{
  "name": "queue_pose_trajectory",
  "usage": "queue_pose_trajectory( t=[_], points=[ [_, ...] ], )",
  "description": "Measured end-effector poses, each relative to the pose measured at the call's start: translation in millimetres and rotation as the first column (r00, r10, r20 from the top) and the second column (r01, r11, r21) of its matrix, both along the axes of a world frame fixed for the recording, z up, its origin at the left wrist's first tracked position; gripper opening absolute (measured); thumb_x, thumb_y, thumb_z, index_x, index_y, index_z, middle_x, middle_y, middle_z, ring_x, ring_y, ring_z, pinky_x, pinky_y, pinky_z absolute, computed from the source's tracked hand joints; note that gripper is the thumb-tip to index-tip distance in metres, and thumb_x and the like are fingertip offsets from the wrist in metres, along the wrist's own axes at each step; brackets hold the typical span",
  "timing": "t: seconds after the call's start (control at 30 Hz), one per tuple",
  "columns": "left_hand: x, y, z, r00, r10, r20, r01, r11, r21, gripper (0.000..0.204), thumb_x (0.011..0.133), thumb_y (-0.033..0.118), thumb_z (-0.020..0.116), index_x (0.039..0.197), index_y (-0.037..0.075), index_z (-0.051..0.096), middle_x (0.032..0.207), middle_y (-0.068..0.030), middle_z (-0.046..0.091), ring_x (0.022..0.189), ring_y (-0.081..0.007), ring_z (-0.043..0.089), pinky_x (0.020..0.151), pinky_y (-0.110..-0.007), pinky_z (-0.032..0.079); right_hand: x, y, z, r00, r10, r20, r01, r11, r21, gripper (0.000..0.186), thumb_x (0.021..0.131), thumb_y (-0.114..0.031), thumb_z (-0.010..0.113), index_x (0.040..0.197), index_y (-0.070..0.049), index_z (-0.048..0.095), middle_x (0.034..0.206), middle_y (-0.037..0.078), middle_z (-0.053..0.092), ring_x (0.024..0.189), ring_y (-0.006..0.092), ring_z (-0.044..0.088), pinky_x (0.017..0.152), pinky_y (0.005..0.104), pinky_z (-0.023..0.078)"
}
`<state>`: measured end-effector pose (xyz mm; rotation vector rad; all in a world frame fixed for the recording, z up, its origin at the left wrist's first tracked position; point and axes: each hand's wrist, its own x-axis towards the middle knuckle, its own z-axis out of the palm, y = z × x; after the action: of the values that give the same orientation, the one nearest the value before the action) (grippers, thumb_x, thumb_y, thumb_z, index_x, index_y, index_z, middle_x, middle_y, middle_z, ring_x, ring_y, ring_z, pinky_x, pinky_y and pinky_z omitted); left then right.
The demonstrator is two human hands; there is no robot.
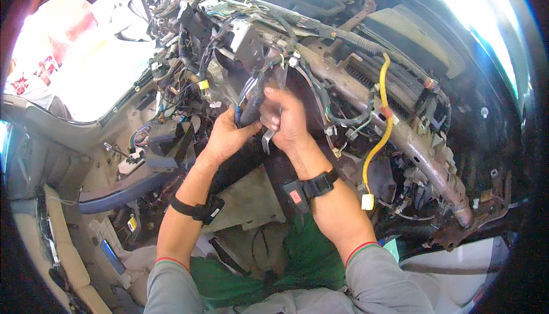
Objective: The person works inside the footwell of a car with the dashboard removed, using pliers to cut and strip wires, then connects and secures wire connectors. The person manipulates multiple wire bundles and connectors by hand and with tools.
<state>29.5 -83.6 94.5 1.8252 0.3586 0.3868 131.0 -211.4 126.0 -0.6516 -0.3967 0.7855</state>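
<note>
I am inside a stripped car, facing the bare dashboard frame. My left hand [226,137] grips a thick black wire harness bundle [255,100] that runs up into the tangled wiring. My right hand [286,118] is closed on the same bundle just to the right, with a small grey metal tab [267,141] hanging below its fingers. Both wrists carry black bands. A grey metal bracket box [251,42] sits directly above the hands.
A rusty cross-car steel beam [400,134] runs diagonally to the lower right. A yellow cable [382,137] with a white connector hangs over it. Loose wiring and connectors crowd the upper left. A beige seat [63,245] sits at the lower left, beside the open door.
</note>
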Motion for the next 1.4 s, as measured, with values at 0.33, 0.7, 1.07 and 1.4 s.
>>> queue_pose_trajectory(
  t=[0.33,0.7,1.07,1.4],
  points=[
    [7.8,-20.2,-28.9,0.950,0.142,0.277,-0.200,0.960,0.194,0.015,0.076,-0.001,0.064,0.090,0.001,0.069,0.079,-0.0120,0.072,0.075,-0.0180,0.070,0.071,-0.033,0.054,0.5,11.4,13.7,0.984,-0.180,0.012,0.180,0.984,0.006,0.017,0.092,-0.023,0.063,0.105,-0.013,0.060,0.080,0.005,0.068,0.044,0.0020,0.038,0.036,0.0184,0.027],
    [7.1,-25.0,-45.6,0.971,0.136,0.196,-0.202,0.907,0.370,0.015,0.078,0.013,0.066,0.092,0.011,0.069,0.087,-0.0126,0.068,0.094,-0.0341,0.063,0.098,-0.047,0.036,5.2,3.5,10.7,0.977,-0.168,0.133,0.181,0.979,-0.092,0.020,0.092,-0.027,0.063,0.102,-0.010,0.061,0.078,0.003,0.065,0.044,0.0019,0.039,0.037,0.0177,0.027],
    [-23.9,-8.5,-4.1,0.988,0.154,-0.021,-0.144,0.960,0.240,0.038,0.090,0.013,0.065,0.126,0.004,0.059,0.104,-0.0177,0.070,0.100,-0.0237,0.066,0.092,-0.038,0.050,1.7,2.0,5.5,0.956,-0.248,0.155,0.276,0.940,-0.201,0.024,0.090,-0.030,0.063,0.099,-0.008,0.065,0.094,0.003,0.069,0.050,0.0051,0.038,0.042,0.0227,0.027],
    [-42.5,23.1,13.0,0.963,0.250,0.097,-0.268,0.901,0.341,0.060,0.090,0.045,0.072,0.131,0.003,0.060,0.116,-0.0146,0.069,0.108,-0.0214,0.063,0.097,-0.034,0.047,21.6,2.0,-48.6,0.679,0.081,0.730,0.566,0.575,-0.590,0.023,0.083,-0.020,0.066,0.091,0.001,0.072,0.074,0.004,0.064,0.057,0.0123,0.048,0.051,0.0299,0.034]
  ],
)
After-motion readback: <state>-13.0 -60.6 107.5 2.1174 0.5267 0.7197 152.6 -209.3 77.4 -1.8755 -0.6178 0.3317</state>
